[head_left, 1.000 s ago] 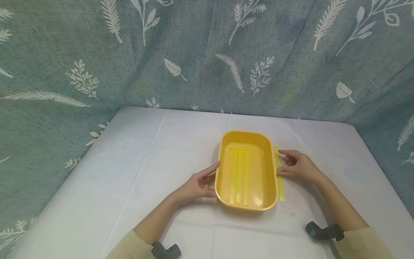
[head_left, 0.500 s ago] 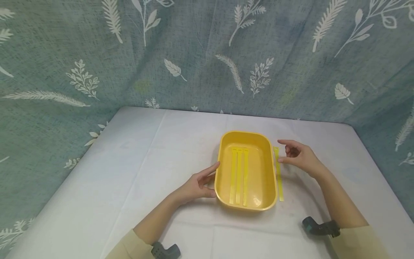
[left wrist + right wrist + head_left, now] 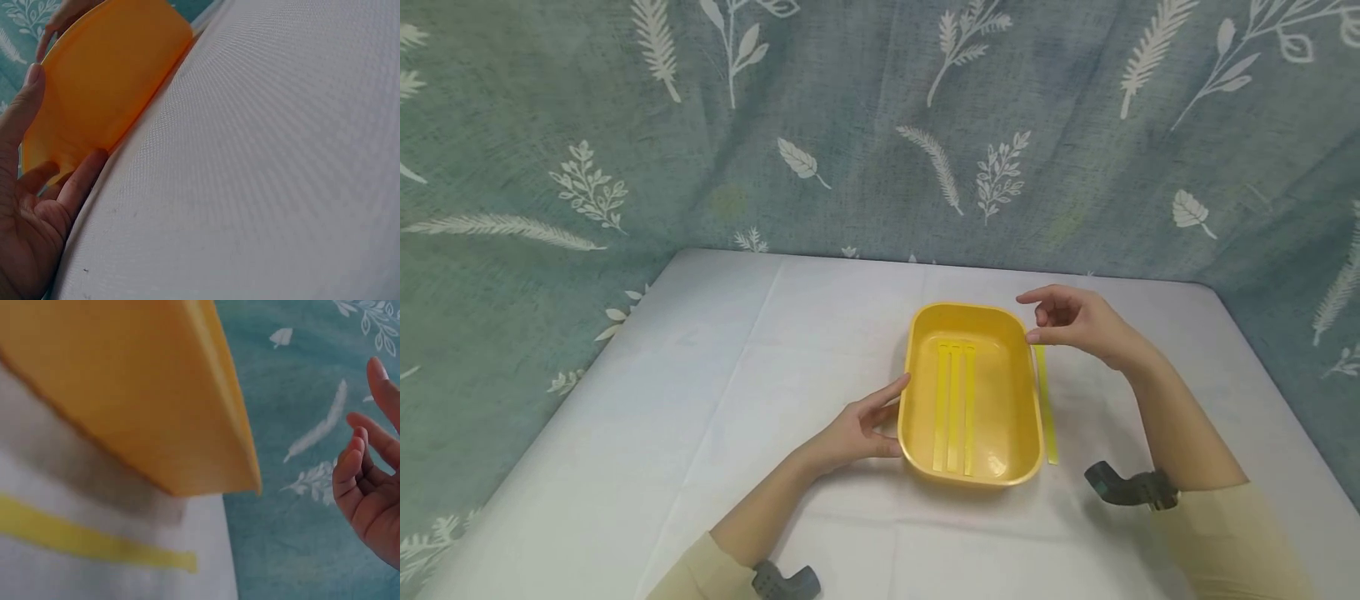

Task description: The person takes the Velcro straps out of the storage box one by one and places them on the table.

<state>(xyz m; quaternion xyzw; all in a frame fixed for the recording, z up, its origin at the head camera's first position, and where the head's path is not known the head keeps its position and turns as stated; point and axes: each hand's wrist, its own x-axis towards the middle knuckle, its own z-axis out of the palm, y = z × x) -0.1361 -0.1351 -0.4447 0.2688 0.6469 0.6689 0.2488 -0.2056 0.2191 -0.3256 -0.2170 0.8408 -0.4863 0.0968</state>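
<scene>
A yellow plastic tray (image 3: pixel 1006 400) with rounded corners lies on the white cloth, and several flat yellow strips (image 3: pixel 954 408) lie side by side in it. Another yellow strip (image 3: pixel 1047 417) lies outside, along the tray's right side; its far end passes behind my right thumb in the head view. My left hand (image 3: pixel 853 432) touches the tray's left wall from outside, fingers and thumb spread along it. Above the far right corner hovers my right hand (image 3: pixel 1093 329), nothing between its fingers. In the right wrist view that hand (image 3: pixel 375 487) shows apart from the tray (image 3: pixel 125 394).
The white cloth (image 3: pixel 760 333) covers the table under the tray. Behind the table's far edge hangs a blue-green curtain (image 3: pixel 865 125) with white leaf prints. A dark wrist camera (image 3: pixel 1131 487) sits on the right forearm, another (image 3: pixel 785 581) on the left.
My right hand has risen from beside the outer strip and moved away toward the tray's far right corner. The left hand, the tray and the strips have stayed in place.
</scene>
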